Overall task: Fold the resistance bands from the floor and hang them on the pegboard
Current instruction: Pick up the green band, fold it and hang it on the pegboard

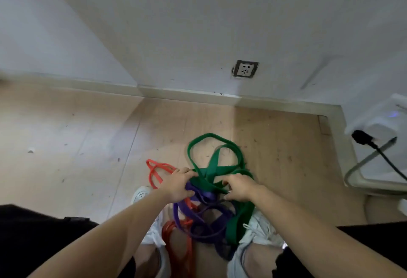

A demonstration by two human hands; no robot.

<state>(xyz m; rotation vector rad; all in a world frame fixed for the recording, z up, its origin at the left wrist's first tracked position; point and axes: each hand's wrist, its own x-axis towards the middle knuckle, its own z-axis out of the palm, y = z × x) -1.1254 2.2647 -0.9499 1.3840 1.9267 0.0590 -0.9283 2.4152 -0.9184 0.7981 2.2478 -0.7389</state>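
Note:
A tangle of resistance bands lies on the wooden floor between my feet. The wide green band (213,163) loops toward the wall. A purple band (204,218) is knotted under it, and a red band (157,172) trails off to the left and down between my legs. My left hand (179,184) grips the pile where the purple and green bands cross, fingers curled into it. My right hand (239,186) pinches the green band at the middle of the tangle. No pegboard is in view.
A white wall with a socket (245,69) and a baseboard (198,93) runs behind the bands. A white appliance (381,136) with a black plug and cable (374,145) stands at the right. My white shoes (142,193) flank the pile.

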